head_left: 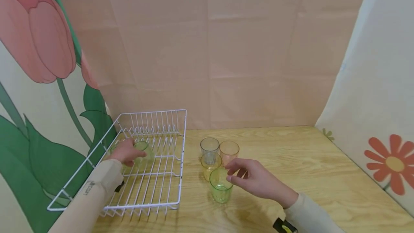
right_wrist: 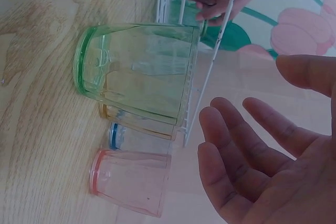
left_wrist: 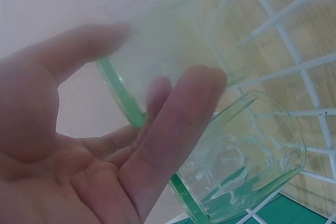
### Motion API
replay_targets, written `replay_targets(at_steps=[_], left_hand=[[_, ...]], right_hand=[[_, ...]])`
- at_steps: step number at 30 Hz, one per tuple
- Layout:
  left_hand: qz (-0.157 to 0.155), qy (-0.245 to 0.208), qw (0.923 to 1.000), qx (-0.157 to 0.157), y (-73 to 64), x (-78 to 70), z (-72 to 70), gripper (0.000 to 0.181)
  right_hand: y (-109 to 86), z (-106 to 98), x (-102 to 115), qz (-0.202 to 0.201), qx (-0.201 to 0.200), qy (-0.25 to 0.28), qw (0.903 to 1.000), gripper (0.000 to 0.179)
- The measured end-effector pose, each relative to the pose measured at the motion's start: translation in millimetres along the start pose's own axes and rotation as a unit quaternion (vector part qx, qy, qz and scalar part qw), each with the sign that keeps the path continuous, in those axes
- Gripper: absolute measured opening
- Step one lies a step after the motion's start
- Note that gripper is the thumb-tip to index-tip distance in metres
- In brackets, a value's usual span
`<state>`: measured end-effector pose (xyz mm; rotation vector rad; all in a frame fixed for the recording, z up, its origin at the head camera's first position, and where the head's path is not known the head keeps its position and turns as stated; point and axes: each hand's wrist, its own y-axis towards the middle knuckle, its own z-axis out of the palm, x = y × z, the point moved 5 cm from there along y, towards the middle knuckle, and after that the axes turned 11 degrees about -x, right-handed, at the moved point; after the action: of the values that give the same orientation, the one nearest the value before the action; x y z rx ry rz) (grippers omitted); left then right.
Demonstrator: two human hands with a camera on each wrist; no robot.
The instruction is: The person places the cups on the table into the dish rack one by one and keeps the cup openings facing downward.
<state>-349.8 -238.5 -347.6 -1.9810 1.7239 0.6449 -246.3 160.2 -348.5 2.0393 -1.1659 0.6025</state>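
My left hand (head_left: pixel 125 151) reaches into the white wire rack and holds an upside-down green glass (head_left: pixel 143 150) between thumb and fingers. In the left wrist view, a second upside-down green glass (left_wrist: pixel 241 166) stands beside it in the rack. My right hand (head_left: pixel 252 179) hovers beside an upright green glass (head_left: pixel 221 190), fingers loosely bent with nothing in them. In the right wrist view a gap shows between these fingers and that glass. Just behind it are a yellow glass (head_left: pixel 211 163), a grey-blue glass (head_left: pixel 209 145) and a pink glass (head_left: pixel 229 149).
The white wire dish rack (head_left: pixel 181 175) stands on the left of the wood-grain table (head_left: pixel 291 150), its far end lined with upright wire loops. A pink backdrop (head_left: pixel 242 46) closes off the back. Flower-printed cloths (head_left: pixel 355 125) hang on both sides.
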Motion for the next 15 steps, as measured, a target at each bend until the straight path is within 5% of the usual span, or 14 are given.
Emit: replay_targets(at_steps=[15], left_hand=[[-0.007, -0.016, 0.9998, 0.010, -0.5, 1.2, -0.9, 0.074]], right_hand=[[-0.5, 2.0, -2.1, 0.005, 0.006, -0.006, 1.0000, 0.026]])
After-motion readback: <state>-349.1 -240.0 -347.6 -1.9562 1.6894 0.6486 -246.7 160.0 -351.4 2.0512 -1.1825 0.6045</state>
